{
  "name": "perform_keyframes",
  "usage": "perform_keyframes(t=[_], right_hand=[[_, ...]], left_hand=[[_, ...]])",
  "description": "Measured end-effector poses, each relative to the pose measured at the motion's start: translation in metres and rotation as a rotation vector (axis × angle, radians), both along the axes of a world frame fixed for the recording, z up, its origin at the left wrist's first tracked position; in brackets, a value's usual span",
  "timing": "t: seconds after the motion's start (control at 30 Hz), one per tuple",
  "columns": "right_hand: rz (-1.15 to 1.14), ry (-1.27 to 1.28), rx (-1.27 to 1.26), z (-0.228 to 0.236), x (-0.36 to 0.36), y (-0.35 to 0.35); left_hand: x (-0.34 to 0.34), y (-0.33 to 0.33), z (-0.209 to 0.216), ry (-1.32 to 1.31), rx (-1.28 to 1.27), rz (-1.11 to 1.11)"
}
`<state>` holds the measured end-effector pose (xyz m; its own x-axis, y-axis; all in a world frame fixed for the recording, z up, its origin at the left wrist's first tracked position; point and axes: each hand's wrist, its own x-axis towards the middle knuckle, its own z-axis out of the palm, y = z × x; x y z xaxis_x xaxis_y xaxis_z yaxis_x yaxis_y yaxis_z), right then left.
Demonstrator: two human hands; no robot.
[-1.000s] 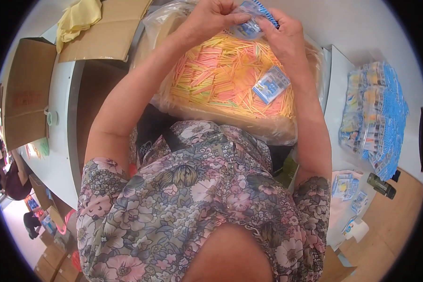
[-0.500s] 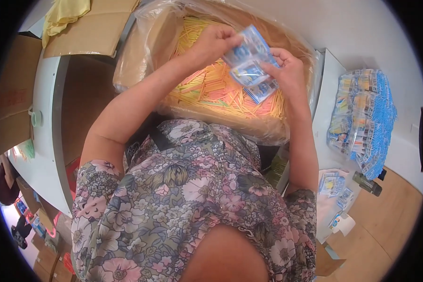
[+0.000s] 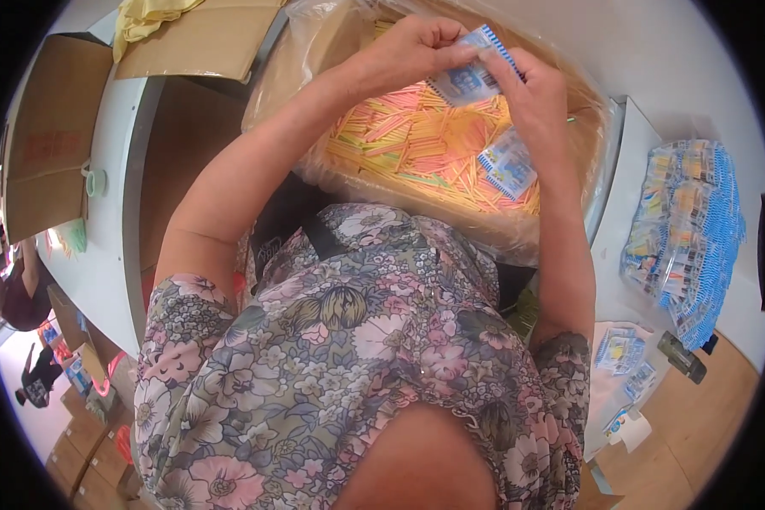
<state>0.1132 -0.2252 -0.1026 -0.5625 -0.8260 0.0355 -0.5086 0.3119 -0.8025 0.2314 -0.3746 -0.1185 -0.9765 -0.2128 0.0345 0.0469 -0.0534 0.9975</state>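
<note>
White desk point(image 3: 102, 255) along the left and far side, with flattened brown cardboard boxes point(image 3: 47, 144) at its left edge and a yellow cloth point(image 3: 149, 13) at the far corner. Large carton lined with clear plastic point(image 3: 569, 229), close against the body, filled with thin orange, pink and yellow sticks point(image 3: 416, 144). On the desk's right side, well apart from the carton, a stack of blue-edged packets point(image 3: 688, 229); nearer the right front corner, a few loose packets point(image 3: 620, 353) and a small dark object, too small to identify. Left hand point(image 3: 412, 51) and right hand point(image 3: 531, 89) raised together above the sticks, both pinching one small blue-and-white striped packet point(image 3: 472, 76) between fingertips. Second, similar packet point(image 3: 508, 163) just below the right wrist, over the sticks; whether held or lying, unclear. Floral sleeves and forearms blocking the carton's near rim.
</note>
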Motion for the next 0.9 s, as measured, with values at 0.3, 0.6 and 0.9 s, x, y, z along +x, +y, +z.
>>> perform_keyframes(t=[0.3,0.6,0.9], right_hand=[[0.169,-0.119,-0.142,-0.03,0.01,-0.016],[0.583,0.468,0.315,-0.086,0.038,-0.015],[0.669,0.609,0.288,-0.113,0.034,-0.03]], left_hand=[[0.017,-0.022,-0.026,-0.047,-0.295,0.233],[0.017,-0.029,-0.053,0.124,-0.089,0.428],[0.018,-0.028,-0.05,0.062,-0.11,0.427]])
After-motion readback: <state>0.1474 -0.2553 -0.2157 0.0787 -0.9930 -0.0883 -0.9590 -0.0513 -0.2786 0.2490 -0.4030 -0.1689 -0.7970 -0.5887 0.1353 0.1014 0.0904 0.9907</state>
